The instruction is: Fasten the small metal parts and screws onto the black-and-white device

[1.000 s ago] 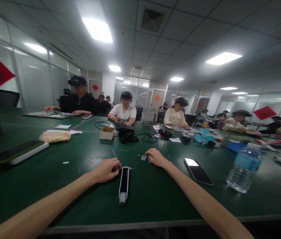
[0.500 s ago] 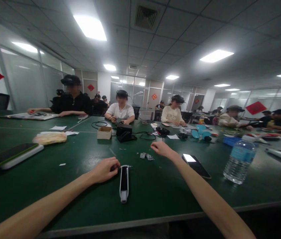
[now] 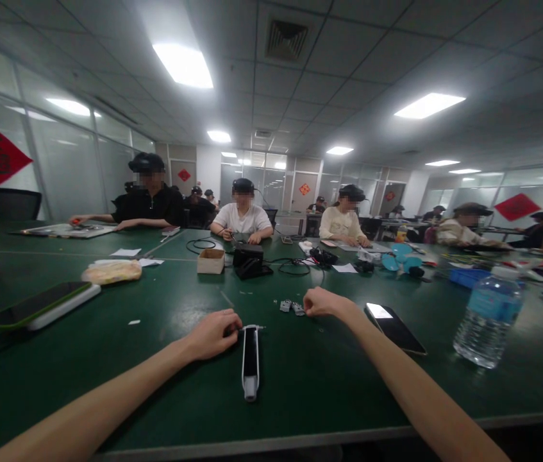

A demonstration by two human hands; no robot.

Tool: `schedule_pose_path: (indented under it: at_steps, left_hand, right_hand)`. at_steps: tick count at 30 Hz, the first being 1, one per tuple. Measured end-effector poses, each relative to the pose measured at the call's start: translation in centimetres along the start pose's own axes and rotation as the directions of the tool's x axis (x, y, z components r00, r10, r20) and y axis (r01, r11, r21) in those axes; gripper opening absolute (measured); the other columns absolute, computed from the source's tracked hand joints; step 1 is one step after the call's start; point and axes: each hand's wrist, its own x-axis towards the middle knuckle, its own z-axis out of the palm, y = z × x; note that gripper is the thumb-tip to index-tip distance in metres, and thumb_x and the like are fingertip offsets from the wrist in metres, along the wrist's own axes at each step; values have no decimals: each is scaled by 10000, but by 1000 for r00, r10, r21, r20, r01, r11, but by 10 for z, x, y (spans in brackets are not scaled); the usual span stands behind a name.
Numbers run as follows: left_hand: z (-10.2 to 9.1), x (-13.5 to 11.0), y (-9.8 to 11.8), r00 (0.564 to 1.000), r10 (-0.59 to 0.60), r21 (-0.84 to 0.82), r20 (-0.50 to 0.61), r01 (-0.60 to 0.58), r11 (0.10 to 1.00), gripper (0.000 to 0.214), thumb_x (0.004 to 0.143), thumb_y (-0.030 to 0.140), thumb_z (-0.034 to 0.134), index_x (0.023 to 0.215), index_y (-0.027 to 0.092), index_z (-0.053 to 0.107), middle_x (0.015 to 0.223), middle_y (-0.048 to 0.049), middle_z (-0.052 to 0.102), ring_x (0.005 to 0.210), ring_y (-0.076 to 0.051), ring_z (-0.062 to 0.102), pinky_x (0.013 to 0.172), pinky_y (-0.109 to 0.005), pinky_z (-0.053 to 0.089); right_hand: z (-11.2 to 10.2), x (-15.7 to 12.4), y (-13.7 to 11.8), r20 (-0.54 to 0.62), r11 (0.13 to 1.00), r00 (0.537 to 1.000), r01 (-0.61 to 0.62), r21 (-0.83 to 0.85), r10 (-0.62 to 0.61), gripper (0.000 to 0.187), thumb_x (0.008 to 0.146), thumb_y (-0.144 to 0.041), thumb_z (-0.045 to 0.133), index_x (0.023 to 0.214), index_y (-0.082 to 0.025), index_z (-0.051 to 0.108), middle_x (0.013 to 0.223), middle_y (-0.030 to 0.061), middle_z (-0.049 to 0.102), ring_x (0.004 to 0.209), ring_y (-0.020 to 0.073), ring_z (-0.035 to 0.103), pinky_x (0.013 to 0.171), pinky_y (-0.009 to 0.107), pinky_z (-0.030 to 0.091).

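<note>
My left hand (image 3: 213, 333) rests on the green table (image 3: 108, 359), fingers curled at the far end of a long black-and-white device (image 3: 250, 359) that lies pointing toward me. What the fingers pinch there is hidden. My right hand (image 3: 322, 301) is closed in a loose fist just right of two small grey parts (image 3: 292, 307) on the table, close to them but apart.
A phone with a lit screen (image 3: 395, 327) lies right of my right forearm, a water bottle (image 3: 487, 321) further right. At left lie a dark tablet on a white slab (image 3: 35, 307) and a bagged item (image 3: 111, 271). A cardboard box (image 3: 210, 260), black device (image 3: 249, 262), cables and several seated people are beyond.
My right hand lifted off the small grey parts, went up and right, then came back down beside them. My left hand stayed at the device's end.
</note>
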Motion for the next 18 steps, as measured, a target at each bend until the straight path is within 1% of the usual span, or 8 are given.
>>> schedule_pose_path:
  at_steps: [3,6,7,9,11,13,15,18]
  left_hand:
    - [-1,0,2,1000,3,19,18,-3,1000,185,831,201,491,948,189,633,868,-30,619,766,-165,575,680,-264,441]
    - [-2,0,5,999,-11,37,33,10,999,186,830,195,490,954,196,628,901,-33,621,783,-168,581,677,-262,443]
    - [-2,0,6,999,-18,45,37,16,999,183,825,190,491,949,196,626,909,-35,622,787,-169,583,673,-260,443]
    - [-2,-1,8,999,-19,60,35,17,998,177,814,180,492,936,194,621,909,-34,622,789,-169,586,671,-257,443]
    - [-1,-1,8,1000,-15,73,21,13,997,170,805,176,490,920,193,614,900,-30,620,782,-167,585,679,-257,445]
    - [0,-2,7,1000,-11,91,9,10,996,156,798,177,489,900,194,605,885,-25,616,768,-167,583,678,-261,444]
    - [1,-2,6,1000,-5,104,3,4,995,146,796,178,485,891,195,595,872,-23,612,762,-170,581,678,-265,442]
    - [1,-1,5,1000,-4,93,8,3,996,144,808,182,479,902,193,589,873,-25,613,776,-175,585,682,-269,439]
  right_hand:
    - [-3,-5,-10,-58,999,998,-6,-32,4,110,707,-108,644,736,-170,729,755,72,704,662,168,632,588,239,406]
    - [-7,-6,-31,-140,998,989,32,-54,-40,108,747,-134,618,766,-172,717,779,78,700,678,172,620,584,245,384]
    - [-7,-6,-42,-169,996,983,68,-58,-77,112,760,-146,609,792,-177,712,800,71,700,693,168,616,590,241,381]
    - [-4,-3,-66,-240,975,946,205,-89,-220,121,767,-137,591,805,-173,701,799,63,693,707,165,610,604,237,382]
    - [1,0,-91,-252,937,903,324,-131,-348,150,775,-119,570,834,-164,699,844,75,689,760,175,613,644,241,399]
    - [9,1,-109,-276,904,861,403,-143,-427,177,809,-118,533,873,-150,695,889,91,677,800,181,612,687,253,417]
    - [17,0,-115,-292,881,832,452,-140,-472,198,827,-116,514,919,-136,688,933,102,660,836,186,607,722,263,429]
    - [28,-4,-104,-327,876,817,474,-87,-475,212,841,-119,509,955,-133,687,963,98,646,856,178,601,761,271,442]
